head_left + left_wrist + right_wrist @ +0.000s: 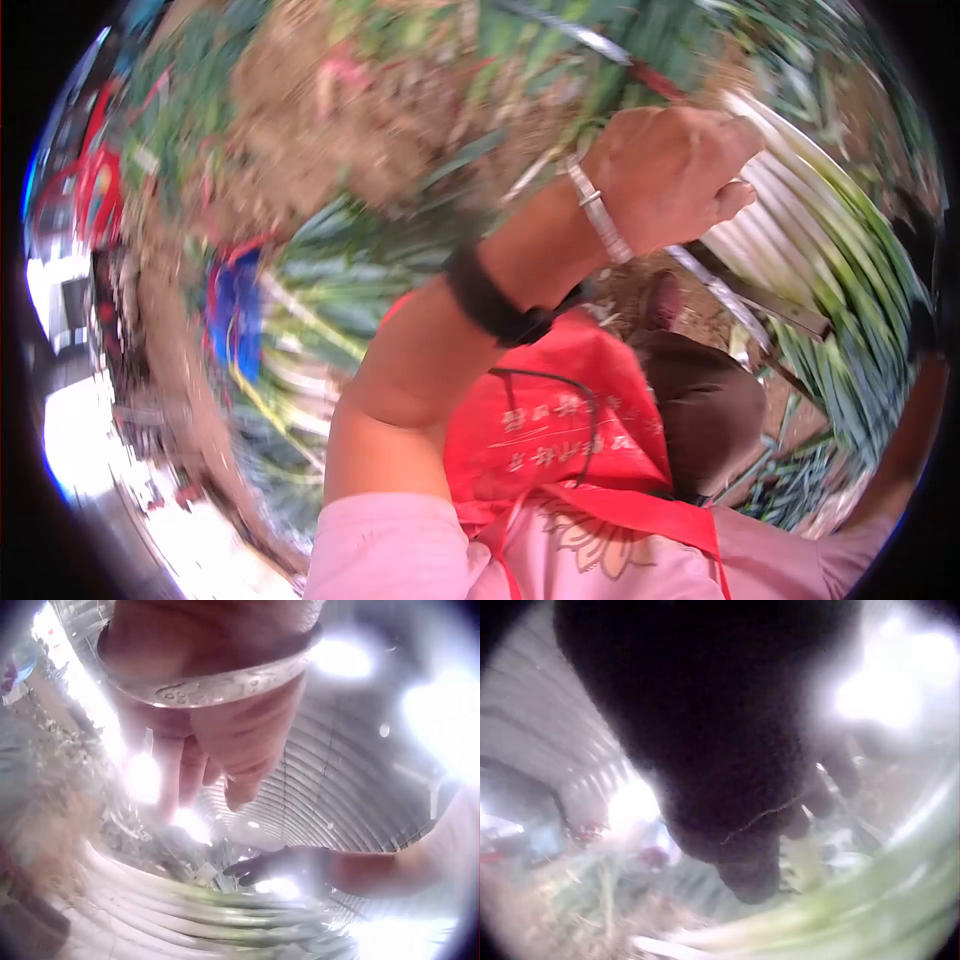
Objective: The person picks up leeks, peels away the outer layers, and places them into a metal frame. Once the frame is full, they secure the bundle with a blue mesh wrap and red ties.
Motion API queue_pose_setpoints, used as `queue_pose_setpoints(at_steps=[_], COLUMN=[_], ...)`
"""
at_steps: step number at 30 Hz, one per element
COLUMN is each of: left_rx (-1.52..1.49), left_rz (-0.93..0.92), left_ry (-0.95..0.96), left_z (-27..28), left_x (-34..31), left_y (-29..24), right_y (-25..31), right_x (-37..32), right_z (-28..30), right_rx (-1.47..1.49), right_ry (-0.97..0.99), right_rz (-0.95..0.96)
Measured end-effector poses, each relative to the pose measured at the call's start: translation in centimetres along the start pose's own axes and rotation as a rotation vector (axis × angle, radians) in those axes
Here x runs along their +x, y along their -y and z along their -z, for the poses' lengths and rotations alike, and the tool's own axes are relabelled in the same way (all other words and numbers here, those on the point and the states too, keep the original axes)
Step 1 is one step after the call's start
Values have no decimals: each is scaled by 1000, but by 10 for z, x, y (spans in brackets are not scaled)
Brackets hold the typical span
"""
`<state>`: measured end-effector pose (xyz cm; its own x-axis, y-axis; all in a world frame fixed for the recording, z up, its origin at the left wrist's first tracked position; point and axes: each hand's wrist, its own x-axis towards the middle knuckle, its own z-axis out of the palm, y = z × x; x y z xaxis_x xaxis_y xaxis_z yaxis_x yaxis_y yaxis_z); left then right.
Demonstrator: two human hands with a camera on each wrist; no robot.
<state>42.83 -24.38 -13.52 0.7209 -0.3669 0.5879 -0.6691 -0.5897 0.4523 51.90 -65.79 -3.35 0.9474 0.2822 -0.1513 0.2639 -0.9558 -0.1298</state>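
A thick bundle of green onions [800, 220], white stalks and green leaves, lies at the right of the head view. My bare left hand [670, 170], with a silver bracelet at the wrist, is up against the white stalk ends with its fingers loosely curled. From the left wrist camera its fingers [180, 772] hang just above the stalks [187, 915], and nothing shows between thumb and fingers. My right hand [285, 866], in a dark glove, lies with its fingers stretched out on the leafy part of the bundle. The right wrist view shows that glove [727, 765] over the greens [840, 915].
A dark flat bar [770, 300] runs under the bundle. More green onions [340, 290] lie heaped on the soil at the left, beside a blue object [235, 310]. My red apron [560, 430] and a brown-clad knee [705, 400] fill the foreground. A ribbed arched roof [337, 780] is overhead.
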Motion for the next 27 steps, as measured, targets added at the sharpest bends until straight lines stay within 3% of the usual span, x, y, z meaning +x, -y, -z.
queue_pose_setpoints(at_steps=[2,4,5,6,7,9,11,12,14,16,18,20,21,22,23,25,27], left_rx=[-161,-84,-213,-159,-16,230,5,-4,34,118,203,418,633,522,512,441,424], left_rz=[424,674,983,1089,1238,1421,1641,1654,1871,2004,2035,1978,1906,2072,2067,2388,2345], left_ry=[69,-61,-122,-216,-245,-288,-612,-640,-559,-463,-465,-520,-563,-502,-502,-329,-269], left_z=[72,109,133,144,155,153,143,127,120,127,124,74,77,81,83,105,112], left_x=[-69,-159,-219,-277,-335,-456,-553,-619,-629,-584,-572,-654,-651,-651,-651,-614,-620], left_y=[-10,-2,2,3,-3,-13,-31,-29,-44,-50,-30,28,50,62,71,74,75], right_y=[69,124,159,180,203,227,202,194,263,337,357,377,381,385,390,404,419], right_x=[-24,-42,-52,-56,-60,-67,-76,-76,-76,-80,-78,-75,-73,-70,-68,-62,-58], right_z=[39,60,70,68,68,58,7,-16,-28,-41,-59,-75,-83,-91,-99,-108,-113], right_rx=[53,110,101,89,1,-117,220,381,317,75,123,88,90,91,92,171,171], right_ry=[-11,13,43,48,152,244,254,256,277,307,379,417,401,385,369,423,454], right_rz=[70,94,123,148,499,872,559,398,350,471,419,338,358,378,397,361,318])
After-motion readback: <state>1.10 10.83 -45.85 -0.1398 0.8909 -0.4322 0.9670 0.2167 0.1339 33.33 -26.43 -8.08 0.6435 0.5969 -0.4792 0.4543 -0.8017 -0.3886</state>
